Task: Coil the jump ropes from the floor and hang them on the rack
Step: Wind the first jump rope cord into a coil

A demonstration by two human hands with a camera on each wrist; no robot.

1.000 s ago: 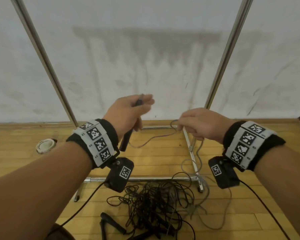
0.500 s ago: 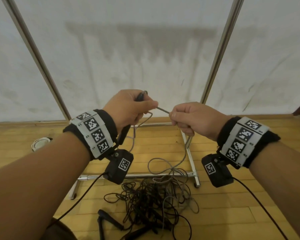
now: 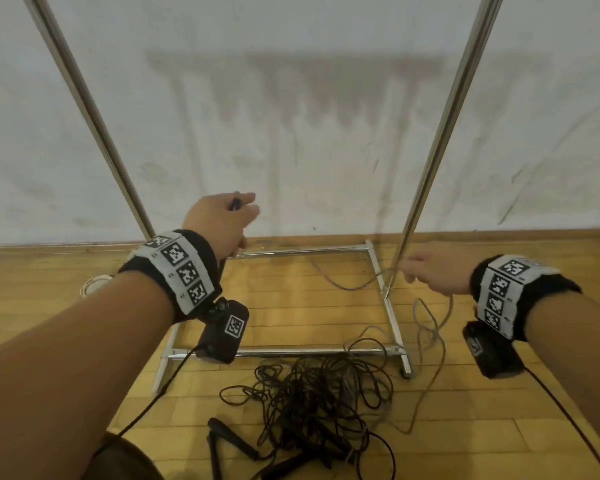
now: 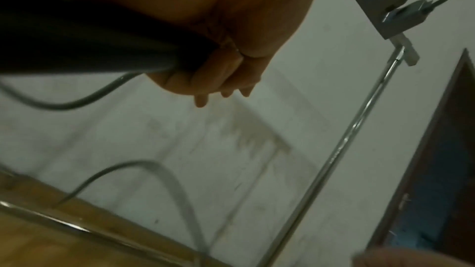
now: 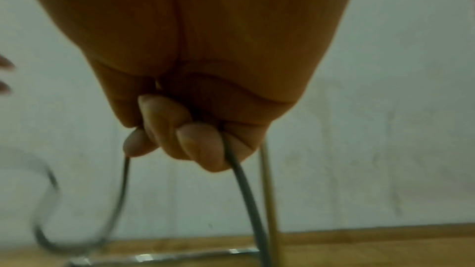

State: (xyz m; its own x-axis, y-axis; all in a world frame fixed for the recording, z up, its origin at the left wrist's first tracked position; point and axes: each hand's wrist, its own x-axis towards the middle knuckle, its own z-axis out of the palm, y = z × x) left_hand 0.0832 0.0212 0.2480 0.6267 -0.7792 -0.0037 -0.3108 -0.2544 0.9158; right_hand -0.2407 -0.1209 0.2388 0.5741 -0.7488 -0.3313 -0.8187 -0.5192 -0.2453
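- The left hand (image 3: 219, 221) is raised in front of the wall, with its fingers curled around a black handle (image 4: 85, 48) of the grey jump rope (image 3: 343, 284)
- The right hand (image 3: 433, 271) is lower and well apart from the left one; its fingers (image 5: 200, 145) are closed around the grey cord, near the right pole of the rack (image 3: 440, 133)
- Between the two hands the grey cord hangs down in a loose curve, and behind the right hand it falls in loops to the wooden floor (image 3: 291, 306)
- A tangle of black jump ropes (image 3: 312, 389) lies on the floor, just in front of the lower bar of the rack, with black handles (image 3: 232, 434) beside it
- A small white coil (image 3: 92, 284) lies on the floor at the left, near the wall (image 3: 291, 98)
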